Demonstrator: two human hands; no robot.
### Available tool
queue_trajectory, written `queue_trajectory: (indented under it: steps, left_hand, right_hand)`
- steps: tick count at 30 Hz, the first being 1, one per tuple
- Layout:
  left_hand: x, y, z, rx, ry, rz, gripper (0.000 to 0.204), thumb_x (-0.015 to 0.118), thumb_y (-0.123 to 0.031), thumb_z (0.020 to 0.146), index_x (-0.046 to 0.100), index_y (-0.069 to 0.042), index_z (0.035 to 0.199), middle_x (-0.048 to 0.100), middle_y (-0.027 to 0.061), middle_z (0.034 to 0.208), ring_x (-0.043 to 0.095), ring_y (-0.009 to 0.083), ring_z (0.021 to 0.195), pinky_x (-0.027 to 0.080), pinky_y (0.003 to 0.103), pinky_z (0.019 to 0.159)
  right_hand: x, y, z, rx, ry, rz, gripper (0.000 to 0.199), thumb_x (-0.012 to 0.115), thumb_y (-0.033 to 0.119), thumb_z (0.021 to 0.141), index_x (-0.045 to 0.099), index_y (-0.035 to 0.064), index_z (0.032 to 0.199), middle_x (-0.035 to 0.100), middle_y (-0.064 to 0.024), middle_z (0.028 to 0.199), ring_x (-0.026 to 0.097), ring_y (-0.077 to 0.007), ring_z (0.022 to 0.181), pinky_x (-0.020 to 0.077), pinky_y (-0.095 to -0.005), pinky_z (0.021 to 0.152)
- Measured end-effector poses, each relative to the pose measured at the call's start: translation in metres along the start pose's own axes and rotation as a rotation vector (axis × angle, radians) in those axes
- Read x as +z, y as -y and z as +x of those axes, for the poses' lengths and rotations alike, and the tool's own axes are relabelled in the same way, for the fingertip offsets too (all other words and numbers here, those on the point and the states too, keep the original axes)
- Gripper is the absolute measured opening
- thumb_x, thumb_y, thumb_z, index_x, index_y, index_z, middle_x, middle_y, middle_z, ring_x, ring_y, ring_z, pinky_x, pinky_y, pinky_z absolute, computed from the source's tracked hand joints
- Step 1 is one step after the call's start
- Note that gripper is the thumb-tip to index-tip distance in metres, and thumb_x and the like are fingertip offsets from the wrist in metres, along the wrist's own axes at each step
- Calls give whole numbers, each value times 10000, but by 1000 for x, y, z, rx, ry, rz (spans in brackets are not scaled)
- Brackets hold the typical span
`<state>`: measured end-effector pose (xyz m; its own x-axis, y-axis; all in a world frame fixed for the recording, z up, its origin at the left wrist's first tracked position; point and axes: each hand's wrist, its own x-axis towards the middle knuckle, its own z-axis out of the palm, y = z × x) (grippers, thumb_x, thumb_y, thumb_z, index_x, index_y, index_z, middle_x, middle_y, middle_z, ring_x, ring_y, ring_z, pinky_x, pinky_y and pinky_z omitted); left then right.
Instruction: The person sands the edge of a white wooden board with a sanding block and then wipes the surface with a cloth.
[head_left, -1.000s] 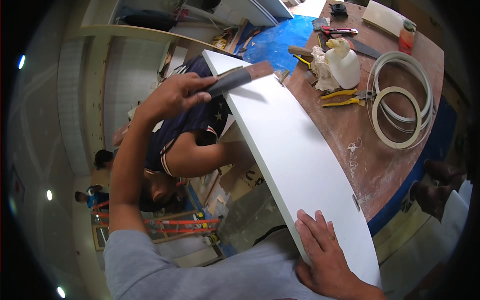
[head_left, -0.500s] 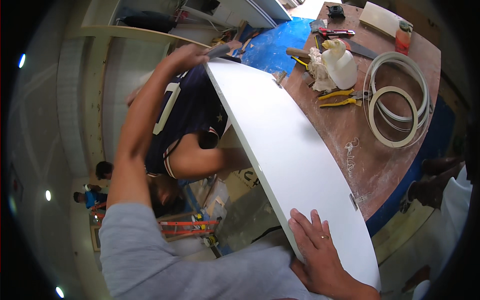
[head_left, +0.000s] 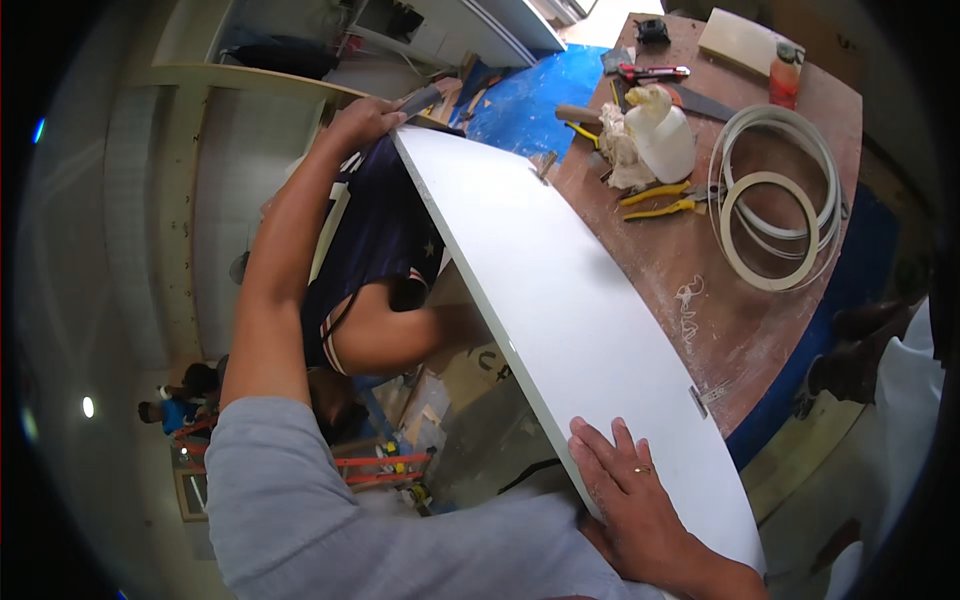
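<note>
Left hand [head_left: 365,122] grips grey block [head_left: 421,99]; right hand [head_left: 638,500] flat on white panel [head_left: 540,235]. Dusty worktop [head_left: 760,325] at right, blue floor sheet [head_left: 540,105] beyond.

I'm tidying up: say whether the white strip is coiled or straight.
Coiled: the white strip lies in round, overlapping loops on the brown tabletop.

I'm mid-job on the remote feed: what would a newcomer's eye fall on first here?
The long white panel slanting through the middle, the right hand spread on its near end and the left hand gripping a grey tool at its far end. Then the pale coils on the brown table, upper right, and the co-worker in a dark jersey, left of the panel.
</note>
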<state>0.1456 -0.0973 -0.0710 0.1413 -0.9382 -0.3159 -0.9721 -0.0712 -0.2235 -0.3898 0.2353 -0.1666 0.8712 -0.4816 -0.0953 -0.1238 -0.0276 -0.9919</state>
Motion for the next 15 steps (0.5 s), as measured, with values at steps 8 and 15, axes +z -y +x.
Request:
queue_trajectory:
  steps: [8,15]
  left_hand:
    - [-70,-45,-102,45,78,-21,474,643,-254,1058,600,-50,1483,764,119,1105,662,167,1007,519,336,957]
    - [-48,-59,-74,109,126,80,455,654,-267,1041,632,-41,1436,766,246,1122,695,241,920,528,370,903]
  right_hand:
    - [-3,-1,-1,-29,-129,22,995,714,-21,773,262,76,1655,243,-172,1730,197,-588,1549,205,-719,1222]
    - [-1,-5,0,25,-65,39,980,727,31,769,277,59,1639,231,-178,1731,199,-635,1526,201,-791,1168]
